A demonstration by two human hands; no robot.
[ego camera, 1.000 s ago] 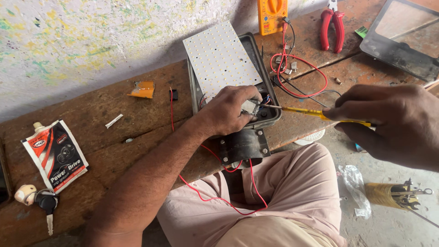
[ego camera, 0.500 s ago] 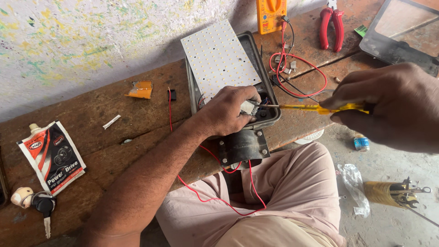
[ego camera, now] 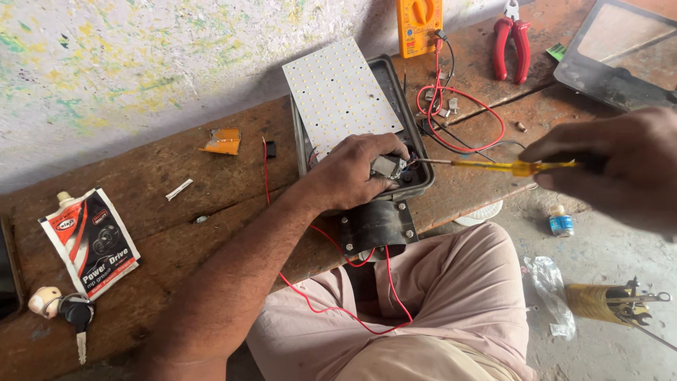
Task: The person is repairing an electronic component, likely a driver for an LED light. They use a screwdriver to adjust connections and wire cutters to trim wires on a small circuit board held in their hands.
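Note:
A grey flood-light housing (ego camera: 409, 116) lies on the wooden bench, with a white LED panel (ego camera: 341, 95) tilted up out of it. My left hand (ego camera: 352, 173) rests inside the housing's near end and grips a small grey metal part (ego camera: 387, 166). My right hand (ego camera: 612, 166) holds a yellow-handled screwdriver (ego camera: 518, 167); its tip reaches left to that part. A black bracket (ego camera: 376, 227) hangs off the bench edge, and red wires (ego camera: 331, 303) trail over my lap.
A yellow multimeter (ego camera: 419, 27) with red and black leads, red pliers (ego camera: 513, 44) and a dark framed panel (ego camera: 620, 49) lie at the back right. A grease pouch (ego camera: 92, 240) and a key (ego camera: 76, 317) lie at the left. A small bottle (ego camera: 561, 222) stands on the floor.
My right hand has risen slightly and shifted right with the screwdriver, whose tip stays at the part under my left hand. The left hand has barely moved.

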